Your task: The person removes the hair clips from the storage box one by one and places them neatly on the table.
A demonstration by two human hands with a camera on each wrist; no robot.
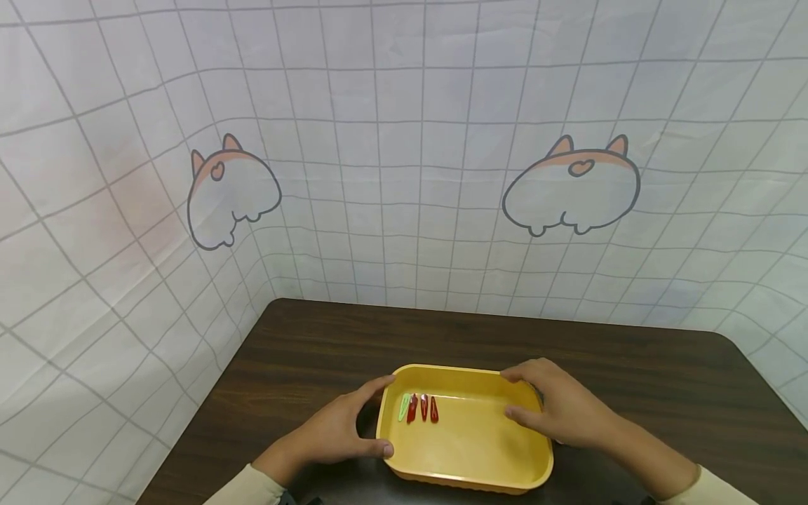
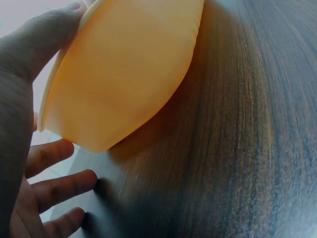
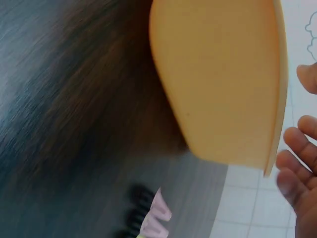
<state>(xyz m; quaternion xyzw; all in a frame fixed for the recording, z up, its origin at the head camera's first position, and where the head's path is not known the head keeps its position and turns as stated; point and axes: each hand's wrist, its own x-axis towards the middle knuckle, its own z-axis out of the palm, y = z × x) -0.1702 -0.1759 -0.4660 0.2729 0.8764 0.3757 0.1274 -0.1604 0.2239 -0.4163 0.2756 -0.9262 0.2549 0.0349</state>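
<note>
A yellow plastic tray sits on the table. Inside, toward its left end, a green snap hair clip and three red snap hair clips lie side by side in a row. My left hand spans the tray's left end with thumb and forefinger spread at the rim. In the left wrist view, its other fingers stretch loosely beside the tray wall. Over the tray's right end is my right hand, fingertips near the far rim and thumb above the inside; nothing shows in its grasp.
Pale pink pointed pieces, with dark rounded shapes beside them, lie on the table by the tray's right end. The dark wooden table meets a white grid-patterned curtain at the back and left.
</note>
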